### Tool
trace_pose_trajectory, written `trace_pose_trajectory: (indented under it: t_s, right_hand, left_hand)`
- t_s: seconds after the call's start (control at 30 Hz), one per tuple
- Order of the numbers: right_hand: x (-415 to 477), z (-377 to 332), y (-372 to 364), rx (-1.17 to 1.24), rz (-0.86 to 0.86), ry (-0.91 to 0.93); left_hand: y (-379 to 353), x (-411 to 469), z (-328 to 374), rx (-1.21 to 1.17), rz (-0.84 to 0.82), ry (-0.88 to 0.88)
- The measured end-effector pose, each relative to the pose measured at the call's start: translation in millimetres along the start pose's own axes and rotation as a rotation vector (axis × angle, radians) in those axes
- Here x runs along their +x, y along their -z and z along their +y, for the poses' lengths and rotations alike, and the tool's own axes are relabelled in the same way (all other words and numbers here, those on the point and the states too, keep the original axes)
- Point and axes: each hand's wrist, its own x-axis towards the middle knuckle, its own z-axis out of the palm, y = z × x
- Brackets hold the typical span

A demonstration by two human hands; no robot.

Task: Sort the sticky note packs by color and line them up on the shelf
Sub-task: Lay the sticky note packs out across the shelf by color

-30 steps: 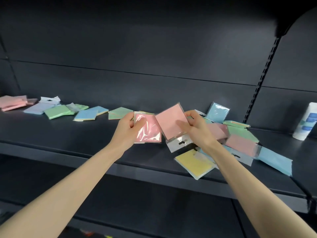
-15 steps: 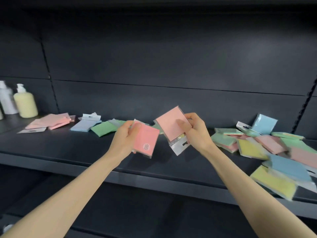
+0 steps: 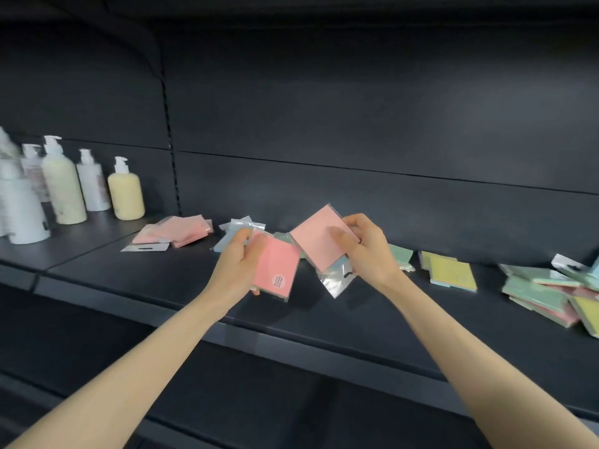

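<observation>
Over the dark shelf (image 3: 162,286), pinks look to be the step in hand: the left hand (image 3: 236,267) grips a stickered pink pack (image 3: 275,270), the right hand (image 3: 366,251) pinches a paler pink pack (image 3: 321,238). Next, probably, both join the pink pile (image 3: 175,231) beside the pump bottles (image 3: 126,192). Blue packs (image 3: 223,245) lie between, and an unsorted heap (image 3: 544,296) waits at the right.

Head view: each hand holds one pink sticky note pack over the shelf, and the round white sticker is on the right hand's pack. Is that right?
Not quite. The round white sticker sits on the left pink pack, gripped by the left hand, as the head view shows. The right hand holds a plain pink pack. Both are over the shelf.
</observation>
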Motion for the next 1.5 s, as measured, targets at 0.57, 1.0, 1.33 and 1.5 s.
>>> trace_pose_trajectory:
  t_s: [0.57,1.0,1.33,1.5]
  right_hand:
    - [116,6,-127,0.015,-0.214,0.065]
    - [144,-28,-279,-0.12,-0.285,-0.005]
    - [130,-32,-338,-0.401,-0.298,-0.119]
    - [123,-27,-329,-0.425,-0.288,-0.164]
  left_hand:
    - [93,82,-63,0.103,0.171,0.052]
    - [242,126,-125,0.293,0.09,0.041]
    - [291,148,-154,0.214,-0.068,0.01]
    - [284,153,-160,0.181,-0.113,-0.004]
